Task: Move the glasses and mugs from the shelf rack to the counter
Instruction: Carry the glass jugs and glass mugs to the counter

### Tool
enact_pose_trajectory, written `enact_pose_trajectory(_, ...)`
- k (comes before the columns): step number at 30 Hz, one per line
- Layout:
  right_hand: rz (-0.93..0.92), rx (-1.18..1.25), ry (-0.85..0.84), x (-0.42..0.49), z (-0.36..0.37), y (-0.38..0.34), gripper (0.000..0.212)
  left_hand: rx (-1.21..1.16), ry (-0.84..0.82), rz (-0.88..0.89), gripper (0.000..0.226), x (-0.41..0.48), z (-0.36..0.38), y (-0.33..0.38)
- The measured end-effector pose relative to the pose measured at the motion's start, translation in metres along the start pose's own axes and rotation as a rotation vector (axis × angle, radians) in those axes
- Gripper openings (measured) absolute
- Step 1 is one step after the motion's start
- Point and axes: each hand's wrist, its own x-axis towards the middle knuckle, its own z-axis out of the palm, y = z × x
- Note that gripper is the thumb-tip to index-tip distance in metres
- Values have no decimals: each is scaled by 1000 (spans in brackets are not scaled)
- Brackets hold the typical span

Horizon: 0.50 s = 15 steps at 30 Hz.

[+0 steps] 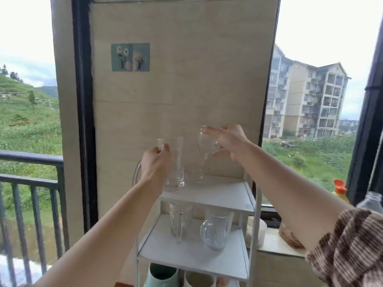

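- Nearest the camera, a brown-and-cream striped sleeve [350, 249] covers the right arm at the lower right, while both bare forearms reach toward the white shelf rack [251, 208].
- The left hand [154, 164] is closed around the handle of a tall clear glass mug [174, 162], whose base looks to be resting on, or just above, the rack's top shelf.
- The right hand [226, 141] pinches the bowl of a stemmed wine glass [204, 150] between thumb and fingers, the glass tilted, its foot near the top shelf's far edge.
- Two more glass mugs [215, 230] stand on the middle shelf, and ceramic mugs [161, 275] sit below.
- To do this lift well, I judge it best to bring the wine glass upright before moving it, keep both pieces well apart so they do not clink, and raise them straight up clear of the shelf.
- The counter is not clearly in view, so look before setting down.
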Motion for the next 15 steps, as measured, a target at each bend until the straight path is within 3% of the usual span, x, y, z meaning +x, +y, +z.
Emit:
enact_pose_trajectory(4,-37,42,5,-37,-45,-8,56,-160,20,-61,24,-22,0,12)
enact_pose_trajectory(7,-33,65,2,-73,-88,-3,54,-157,-10,-10,17,-58,7,20)
enact_pose_trajectory(15,8,0,44,-198,-214,37,56,-205,-278,-7,26,-205,38,34)
